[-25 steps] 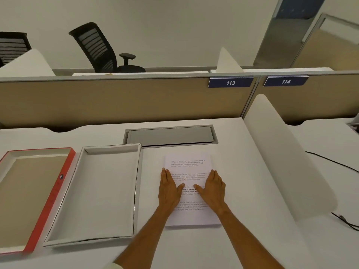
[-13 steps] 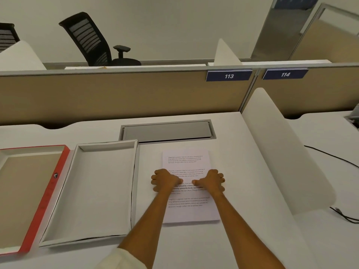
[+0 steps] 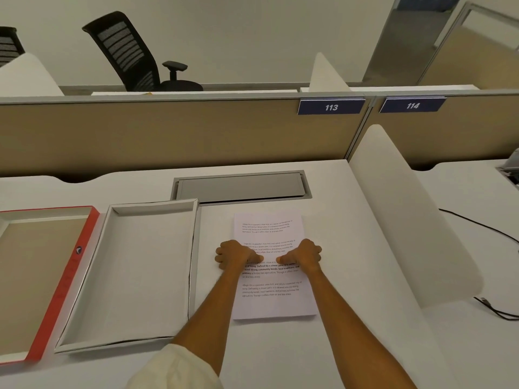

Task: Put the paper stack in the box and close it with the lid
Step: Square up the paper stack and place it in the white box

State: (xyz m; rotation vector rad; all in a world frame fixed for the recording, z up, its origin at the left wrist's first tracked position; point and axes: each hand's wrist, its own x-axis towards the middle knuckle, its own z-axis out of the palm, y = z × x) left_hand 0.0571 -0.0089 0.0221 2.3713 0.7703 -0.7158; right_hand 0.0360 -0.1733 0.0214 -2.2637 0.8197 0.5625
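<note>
A white paper stack [image 3: 272, 301] with printed text lies flat on the white desk, right of the box. My left hand [image 3: 234, 255] curls over the stack's left edge and my right hand [image 3: 304, 254] over its right edge, both thumbs lying on top and pointing inward. The fingertips are hidden under or beside the edges. The open white box [image 3: 140, 270] sits just left of the stack, with nothing in it. Its red-rimmed lid [image 3: 67, 279] lies upside down further left, partly cut off by the frame.
A grey cable hatch [image 3: 241, 188] is set into the desk behind the paper. A curved white divider [image 3: 407, 214] stands along the right side, with black cables [image 3: 494, 234] beyond it. A beige partition [image 3: 168, 136] closes off the back.
My hands went from lying flat on the page to curling into grips at the stack's left and right edges. The stack has stayed on the desk.
</note>
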